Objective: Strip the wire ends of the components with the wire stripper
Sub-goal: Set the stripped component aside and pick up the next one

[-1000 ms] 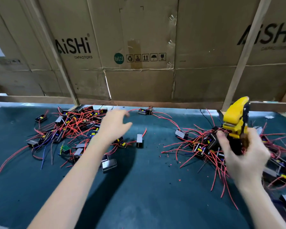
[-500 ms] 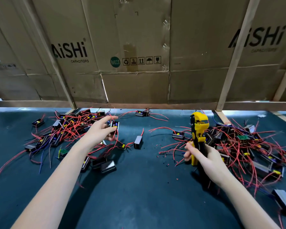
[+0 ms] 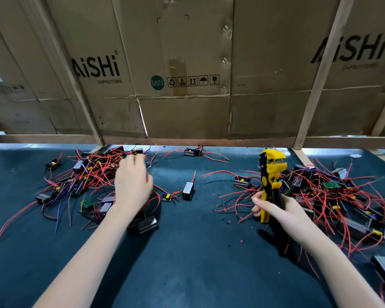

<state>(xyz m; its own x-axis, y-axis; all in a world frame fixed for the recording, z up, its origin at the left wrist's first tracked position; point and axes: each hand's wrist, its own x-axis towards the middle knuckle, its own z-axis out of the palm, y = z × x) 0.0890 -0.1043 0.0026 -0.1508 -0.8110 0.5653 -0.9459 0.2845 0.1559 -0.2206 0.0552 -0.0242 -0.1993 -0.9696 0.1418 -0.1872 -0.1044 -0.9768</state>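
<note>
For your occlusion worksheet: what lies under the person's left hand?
Under the left hand: the left pile of red-wired components. Whether its blurred fingers hold one is hidden.

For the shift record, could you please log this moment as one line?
right hand: grips wire stripper upright | left hand: over left component pile, blurred | stripping: not underway

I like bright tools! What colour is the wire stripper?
Yellow and black wire stripper, best seen in the head view.
</note>
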